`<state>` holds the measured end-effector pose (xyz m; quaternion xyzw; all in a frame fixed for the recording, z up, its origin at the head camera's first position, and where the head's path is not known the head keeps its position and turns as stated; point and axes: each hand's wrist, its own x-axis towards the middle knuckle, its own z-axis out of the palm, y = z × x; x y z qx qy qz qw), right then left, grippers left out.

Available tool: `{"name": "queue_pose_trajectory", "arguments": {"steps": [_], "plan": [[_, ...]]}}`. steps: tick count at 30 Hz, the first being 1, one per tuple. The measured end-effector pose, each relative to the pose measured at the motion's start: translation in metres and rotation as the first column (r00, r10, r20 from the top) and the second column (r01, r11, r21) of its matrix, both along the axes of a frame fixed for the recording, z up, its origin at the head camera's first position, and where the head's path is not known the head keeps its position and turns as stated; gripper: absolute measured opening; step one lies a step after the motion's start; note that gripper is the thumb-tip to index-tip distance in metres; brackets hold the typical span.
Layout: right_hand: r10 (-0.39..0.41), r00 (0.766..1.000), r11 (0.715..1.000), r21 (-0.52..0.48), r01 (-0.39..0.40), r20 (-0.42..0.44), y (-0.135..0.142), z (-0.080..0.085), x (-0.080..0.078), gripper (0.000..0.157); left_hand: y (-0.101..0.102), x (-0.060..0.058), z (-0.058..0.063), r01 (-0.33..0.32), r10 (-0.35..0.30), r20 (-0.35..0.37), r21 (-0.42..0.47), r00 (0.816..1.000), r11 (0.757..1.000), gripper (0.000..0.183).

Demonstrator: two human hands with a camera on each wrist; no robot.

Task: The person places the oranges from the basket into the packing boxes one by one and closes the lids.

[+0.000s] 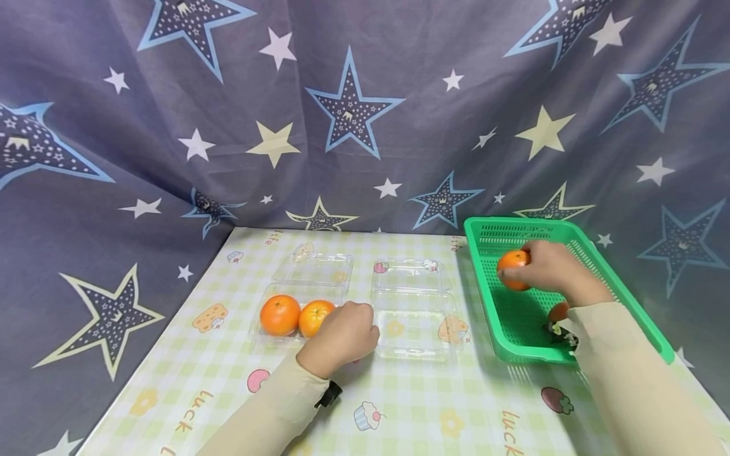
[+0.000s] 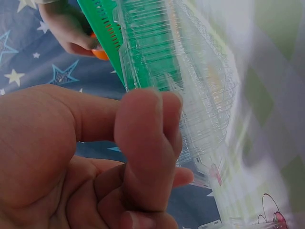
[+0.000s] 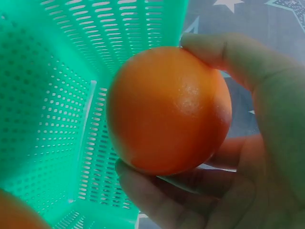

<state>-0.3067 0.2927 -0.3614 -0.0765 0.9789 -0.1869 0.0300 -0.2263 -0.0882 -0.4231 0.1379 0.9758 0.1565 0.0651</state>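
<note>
At the right of the table, within the outline of a rectangular green perforated plastic basket [image 1: 530,356], the right hand [image 1: 552,267] grips a round, glossy orange fruit [image 1: 513,260], thumb and fingertips curled against opposite sides. A second orange fruit [image 1: 557,311] lies in the basket, partly hidden by the cream right sleeve [image 1: 613,354]. Left of the basket stand two open, hinged, clear plastic containers; the left container [image 1: 315,271] holds two orange fruits [image 1: 280,315] side by side, and the right container [image 1: 413,320] is nearer the basket. The left hand [image 1: 344,334] is between them, thumb and fingertip pressed together, other fingers curled; contact with either container cannot be told. A checked, pastel-printed cloth [image 1: 410,405] covers the table.
</note>
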Motion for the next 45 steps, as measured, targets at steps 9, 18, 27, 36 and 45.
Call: {"name": "queue_pose_trajectory", "arguments": {"steps": [9,18,27,36,45], "plan": [[0.004,1.0,1.0,0.0,-0.004,-0.022,-0.004,0.012,0.008,0.055,0.0,-0.001,-0.001,0.0,0.0,-0.026,-0.019,1.0,1.0,0.026],[-0.004,0.999,1.0,-0.02,0.003,-0.044,-0.006,0.022,0.015,0.074,0.0,0.001,-0.001,0.003,-0.003,-0.035,-0.011,0.999,1.0,0.026],[-0.016,0.995,0.998,-0.062,0.01,-0.094,-0.01,0.027,0.025,0.087,0.001,0.001,-0.001,0.008,-0.008,-0.038,-0.014,0.999,1.0,0.024],[-0.04,0.99,0.992,-0.121,0.023,-0.138,-0.014,0.029,0.043,0.084,0.002,0.003,0.001,0.009,-0.009,-0.047,-0.01,0.999,1.0,0.026],[-0.052,0.983,0.987,-0.156,0.025,-0.176,-0.016,0.027,0.054,0.079,0.001,0.003,0.001,0.012,-0.013,-0.058,-0.017,0.998,1.0,0.025]]}}
